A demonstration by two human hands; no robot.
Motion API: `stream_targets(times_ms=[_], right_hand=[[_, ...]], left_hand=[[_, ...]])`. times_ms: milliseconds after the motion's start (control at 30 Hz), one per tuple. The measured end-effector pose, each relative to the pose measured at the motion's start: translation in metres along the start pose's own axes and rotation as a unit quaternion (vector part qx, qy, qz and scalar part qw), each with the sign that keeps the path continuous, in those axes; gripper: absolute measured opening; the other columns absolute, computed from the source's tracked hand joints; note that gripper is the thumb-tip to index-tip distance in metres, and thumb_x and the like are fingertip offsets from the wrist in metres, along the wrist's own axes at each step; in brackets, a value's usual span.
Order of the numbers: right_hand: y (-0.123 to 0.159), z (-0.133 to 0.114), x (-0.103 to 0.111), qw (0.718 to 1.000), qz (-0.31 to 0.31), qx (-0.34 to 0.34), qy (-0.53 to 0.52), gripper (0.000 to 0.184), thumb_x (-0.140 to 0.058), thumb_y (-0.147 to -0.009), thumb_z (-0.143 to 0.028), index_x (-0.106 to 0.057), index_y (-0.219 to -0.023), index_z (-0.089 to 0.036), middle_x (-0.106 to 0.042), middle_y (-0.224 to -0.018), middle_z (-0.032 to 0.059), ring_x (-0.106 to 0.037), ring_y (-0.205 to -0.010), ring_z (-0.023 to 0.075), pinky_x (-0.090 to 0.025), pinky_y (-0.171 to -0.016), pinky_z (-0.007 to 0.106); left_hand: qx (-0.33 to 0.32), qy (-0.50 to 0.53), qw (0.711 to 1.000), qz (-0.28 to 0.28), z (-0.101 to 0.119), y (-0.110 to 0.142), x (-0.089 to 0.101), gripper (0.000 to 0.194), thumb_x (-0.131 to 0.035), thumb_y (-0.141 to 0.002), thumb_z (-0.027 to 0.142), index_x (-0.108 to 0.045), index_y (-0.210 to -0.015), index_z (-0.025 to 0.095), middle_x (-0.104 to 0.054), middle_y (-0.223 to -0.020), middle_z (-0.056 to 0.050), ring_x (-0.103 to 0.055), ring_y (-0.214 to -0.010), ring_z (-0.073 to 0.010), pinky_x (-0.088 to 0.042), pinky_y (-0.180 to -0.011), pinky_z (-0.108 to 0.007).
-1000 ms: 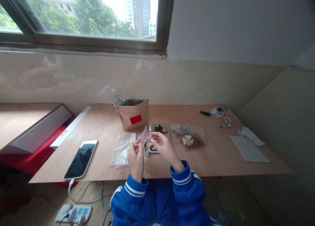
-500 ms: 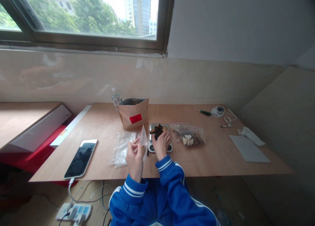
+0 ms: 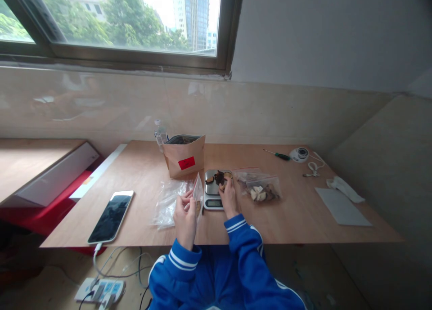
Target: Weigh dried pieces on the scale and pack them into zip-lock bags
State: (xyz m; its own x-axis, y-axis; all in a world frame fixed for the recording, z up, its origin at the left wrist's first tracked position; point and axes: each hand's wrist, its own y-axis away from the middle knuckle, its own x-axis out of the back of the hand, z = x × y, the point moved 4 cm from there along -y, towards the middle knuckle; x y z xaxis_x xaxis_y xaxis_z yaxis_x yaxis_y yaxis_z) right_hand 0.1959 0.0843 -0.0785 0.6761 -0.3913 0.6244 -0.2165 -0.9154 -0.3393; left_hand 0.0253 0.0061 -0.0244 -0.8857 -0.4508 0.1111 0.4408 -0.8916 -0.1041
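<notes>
My left hand [image 3: 185, 212] pinches a small clear plastic bag [image 3: 198, 195] and holds it upright above the table edge. A small silver kitchen scale [image 3: 212, 194] stands just right of it, with dark dried pieces [image 3: 218, 178] on its plate. My right hand [image 3: 228, 194] reaches over the scale, fingers curled on the dried pieces at the plate's right side; whether a piece is in them is hidden. Both sleeves are blue with white stripes.
A brown paper pouch [image 3: 184, 155] with a red label stands behind the scale, a water bottle [image 3: 159, 133] behind it. Filled clear bags [image 3: 259, 187] lie to the right, empty ones [image 3: 168, 202] to the left. A phone [image 3: 111, 215], a screwdriver [image 3: 276, 155] and grey paper [image 3: 342, 206] lie on the table.
My right hand left the bag's opening, went forward to the scale plate and now sits on the pieces at its right side. My left hand kept holding the bag.
</notes>
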Motion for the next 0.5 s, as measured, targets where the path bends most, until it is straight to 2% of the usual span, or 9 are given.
stream_targets(times_ms=[100,200,267,333,400,500], right_hand=[[-0.001,-0.017,0.021,0.997,0.015,-0.017,-0.069,0.031,-0.046,-0.083,-0.021,-0.048,-0.113,-0.012,-0.062,-0.084,0.0087,-0.061,-0.076,0.0205,-0.049,-0.068,0.032],[0.001,-0.05,0.041,0.985,0.019,-0.031,-0.167,0.025,-0.05,-0.083,-0.028,-0.052,-0.104,-0.015,-0.059,-0.074,0.0035,-0.058,-0.066,0.0161,-0.048,-0.064,0.028],[0.003,-0.074,0.043,0.968,-0.043,-0.043,-0.243,0.022,-0.051,-0.083,-0.033,-0.054,-0.098,-0.017,-0.059,-0.075,0.0017,-0.056,-0.06,0.0131,-0.048,-0.059,0.025],[0.006,-0.093,0.037,0.946,-0.135,-0.062,-0.287,0.021,-0.053,-0.082,-0.035,-0.054,-0.096,-0.019,-0.059,-0.075,0.0003,-0.055,-0.055,0.0115,-0.047,-0.055,0.024],[0.009,-0.103,0.03,0.94,-0.199,-0.073,-0.267,0.02,-0.057,-0.079,-0.03,-0.055,-0.096,-0.019,-0.06,-0.078,0.0004,-0.057,-0.057,0.0124,-0.049,-0.057,0.026],[0.014,-0.106,0.027,0.958,-0.216,-0.061,-0.177,0.03,-0.062,-0.074,-0.021,-0.055,-0.103,-0.017,-0.063,-0.091,0.0057,-0.062,-0.079,0.0184,-0.05,-0.073,0.033]], left_hand=[[0.003,0.004,1.0,0.0,-0.001,-0.001,-0.002,0.021,-0.053,-0.08,0.034,-0.041,-0.068,0.021,-0.064,-0.112,-0.011,-0.062,-0.102,-0.0214,-0.052,-0.082,-0.035],[0.003,0.0,1.0,-0.011,-0.003,0.0,-0.006,0.021,-0.053,-0.08,0.035,-0.043,-0.069,0.02,-0.063,-0.114,-0.011,-0.061,-0.105,-0.0219,-0.051,-0.082,-0.035],[-0.002,-0.004,1.0,-0.023,-0.003,0.002,-0.01,0.021,-0.052,-0.081,0.036,-0.043,-0.071,0.02,-0.062,-0.115,-0.011,-0.06,-0.106,-0.022,-0.051,-0.083,-0.035],[-0.006,-0.009,1.0,-0.025,-0.003,0.005,-0.013,0.021,-0.051,-0.082,0.038,-0.044,-0.073,0.02,-0.061,-0.117,-0.012,-0.06,-0.106,-0.0222,-0.05,-0.085,-0.036],[0.002,-0.011,1.0,-0.013,-0.002,0.009,-0.013,0.022,-0.047,-0.084,0.041,-0.045,-0.077,0.02,-0.06,-0.119,-0.012,-0.061,-0.103,-0.022,-0.05,-0.084,-0.036],[0.03,-0.014,0.999,0.015,-0.003,0.012,-0.009,0.025,-0.043,-0.086,0.044,-0.044,-0.08,0.02,-0.059,-0.122,-0.013,-0.065,-0.094,-0.0207,-0.051,-0.078,-0.036]])
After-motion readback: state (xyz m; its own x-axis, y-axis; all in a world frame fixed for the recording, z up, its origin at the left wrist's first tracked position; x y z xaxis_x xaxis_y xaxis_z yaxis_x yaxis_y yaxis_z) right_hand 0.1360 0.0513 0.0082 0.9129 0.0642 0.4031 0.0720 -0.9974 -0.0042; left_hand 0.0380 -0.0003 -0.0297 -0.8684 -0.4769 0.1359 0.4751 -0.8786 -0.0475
